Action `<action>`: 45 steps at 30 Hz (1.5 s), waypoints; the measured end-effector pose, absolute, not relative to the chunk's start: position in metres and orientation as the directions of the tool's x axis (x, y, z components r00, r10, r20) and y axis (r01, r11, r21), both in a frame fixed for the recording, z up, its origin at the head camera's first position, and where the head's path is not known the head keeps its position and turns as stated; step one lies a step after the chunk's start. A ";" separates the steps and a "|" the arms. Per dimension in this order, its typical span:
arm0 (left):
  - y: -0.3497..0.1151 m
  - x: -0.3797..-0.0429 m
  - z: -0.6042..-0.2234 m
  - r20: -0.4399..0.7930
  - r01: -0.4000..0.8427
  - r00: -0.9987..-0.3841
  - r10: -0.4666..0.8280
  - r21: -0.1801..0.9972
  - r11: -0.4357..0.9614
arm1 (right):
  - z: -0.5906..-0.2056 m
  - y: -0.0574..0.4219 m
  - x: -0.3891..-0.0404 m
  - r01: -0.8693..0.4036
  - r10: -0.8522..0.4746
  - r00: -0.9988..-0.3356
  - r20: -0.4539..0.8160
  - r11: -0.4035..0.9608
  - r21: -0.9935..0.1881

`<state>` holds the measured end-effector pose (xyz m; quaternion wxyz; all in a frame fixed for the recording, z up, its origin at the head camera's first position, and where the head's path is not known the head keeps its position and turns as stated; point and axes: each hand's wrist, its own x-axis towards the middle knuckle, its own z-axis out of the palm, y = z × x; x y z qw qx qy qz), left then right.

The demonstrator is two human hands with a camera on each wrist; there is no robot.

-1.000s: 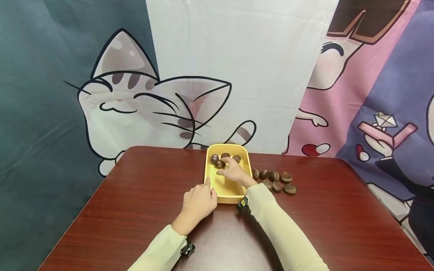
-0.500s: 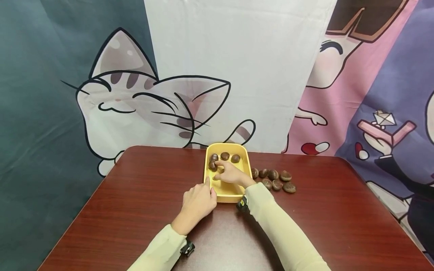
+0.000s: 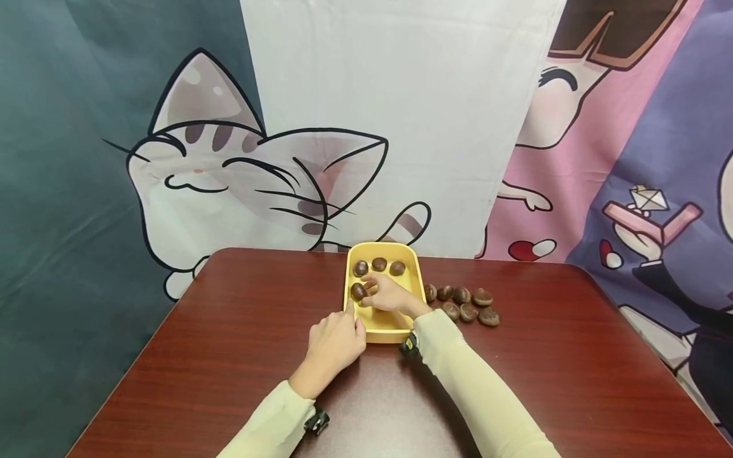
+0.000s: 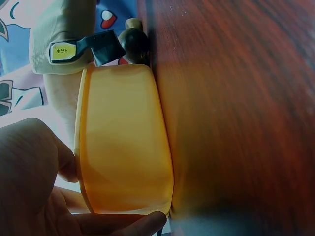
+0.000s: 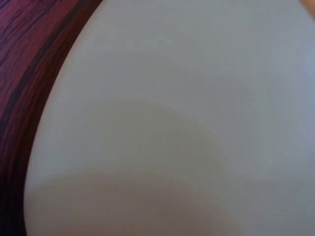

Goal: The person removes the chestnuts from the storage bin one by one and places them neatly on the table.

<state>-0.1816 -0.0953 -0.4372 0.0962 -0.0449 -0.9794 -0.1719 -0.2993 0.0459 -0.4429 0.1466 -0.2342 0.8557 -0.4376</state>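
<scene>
A yellow rectangular container (image 3: 420, 284) sits near the far table edge. Three chestnuts (image 3: 379, 264) lie in a row at its far end. Another chestnut (image 3: 359, 292) is by the left wall, with the fingertips and thumb of my right hand (image 3: 388, 294) pinching its right side. My left hand (image 3: 335, 340) grips the container's near left corner: its index finger reaches up onto the left rim. In the left wrist view the left thumb is at the rim of the container (image 4: 123, 137), with fingers along the outer wall. The right wrist view shows mostly a blurred pale surface.
Several more chestnuts (image 3: 461, 295) lie in two rows on the table just right of the container. The dark red wooden table (image 3: 258, 318) ends at a cartoon-printed cloth (image 3: 435, 95) behind it. A black wrist device (image 3: 409, 345) sits on the right sleeve.
My right hand has brought the chestnut left to the container's wall and then a little nearer, apart from the one at the far left corner. The left hand has stayed put.
</scene>
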 end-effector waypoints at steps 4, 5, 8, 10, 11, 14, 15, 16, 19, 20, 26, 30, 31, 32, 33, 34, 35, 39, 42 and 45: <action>-0.095 -0.182 -0.437 0.210 0.124 -0.976 0.056 0.328 0.936 | -0.444 0.045 -0.300 -0.300 -0.539 -0.841 -0.045 0.535 -0.790; -0.095 -0.182 -0.437 0.209 0.125 -0.976 0.057 0.327 0.937 | -0.444 0.045 -0.300 -0.304 -0.537 -0.842 -0.046 0.543 -0.783; -0.095 -0.183 -0.437 0.208 0.127 -0.976 0.060 0.329 0.936 | -0.444 0.045 -0.300 -0.318 -0.532 -0.846 -0.039 0.562 -0.764; -0.095 -0.183 -0.437 0.212 0.130 -0.975 0.061 0.329 0.935 | -0.444 0.045 -0.300 -0.322 -0.525 -0.850 -0.033 0.570 -0.756; -0.094 -0.183 -0.437 0.212 0.130 -0.975 0.061 0.330 0.935 | -0.444 0.045 -0.300 -0.322 -0.522 -0.853 -0.032 0.572 -0.754; -0.094 -0.183 -0.437 0.217 0.133 -0.974 0.063 0.328 0.935 | -0.443 0.045 -0.300 -0.325 -0.521 -0.853 -0.028 0.572 -0.753; -0.094 -0.183 -0.437 0.218 0.133 -0.974 0.063 0.329 0.935 | -0.443 0.045 -0.300 -0.328 -0.523 -0.852 -0.026 0.572 -0.752; -0.094 -0.183 -0.437 0.214 0.132 -0.975 0.062 0.331 0.934 | -0.443 0.045 -0.300 -0.330 -0.528 -0.849 -0.027 0.570 -0.752; -0.095 -0.182 -0.438 0.215 0.131 -0.975 0.061 0.330 0.935 | -0.444 0.045 -0.298 -0.347 -0.538 -0.842 -0.027 0.581 -0.736; -0.095 -0.181 -0.438 0.215 0.131 -0.975 0.061 0.330 0.935 | -0.445 0.044 -0.298 -0.348 -0.538 -0.842 -0.031 0.586 -0.732; -0.095 -0.180 -0.439 0.227 0.136 -0.972 0.062 0.328 0.935 | -0.447 0.043 -0.297 -0.351 -0.525 -0.850 -0.031 0.611 -0.709; -0.095 -0.180 -0.439 0.231 0.138 -0.971 0.061 0.331 0.934 | -0.447 0.041 -0.298 -0.374 -0.529 -0.848 -0.022 0.627 -0.683; -0.095 -0.180 -0.439 0.232 0.139 -0.971 0.062 0.332 0.933 | -0.447 0.041 -0.298 -0.381 -0.532 -0.847 -0.018 0.630 -0.677; -0.095 -0.180 -0.439 0.232 0.139 -0.971 0.063 0.331 0.933 | -0.447 0.041 -0.298 -0.381 -0.531 -0.847 -0.019 0.632 -0.675; -0.095 -0.181 -0.439 0.233 0.141 -0.970 0.064 0.331 0.933 | -0.447 0.041 -0.298 -0.382 -0.533 -0.846 -0.018 0.628 -0.678; -0.095 -0.181 -0.438 0.232 0.142 -0.970 0.066 0.329 0.934 | -0.447 0.041 -0.298 -0.383 -0.535 -0.844 -0.015 0.624 -0.681; -0.095 -0.181 -0.438 0.232 0.143 -0.970 0.067 0.328 0.934 | -0.447 0.041 -0.297 -0.384 -0.537 -0.844 -0.014 0.622 -0.683; -0.096 -0.182 -0.437 0.233 0.145 -0.970 0.068 0.331 0.932 | -0.446 0.041 -0.297 -0.391 -0.539 -0.842 -0.005 0.617 -0.683; -0.096 -0.182 -0.437 0.231 0.145 -0.970 0.069 0.329 0.933 | -0.445 0.040 -0.297 -0.396 -0.529 -0.849 -0.002 0.639 -0.659; -0.096 -0.183 -0.437 0.232 0.146 -0.970 0.071 0.326 0.934 | -0.444 0.038 -0.297 -0.406 -0.521 -0.854 0.002 0.662 -0.630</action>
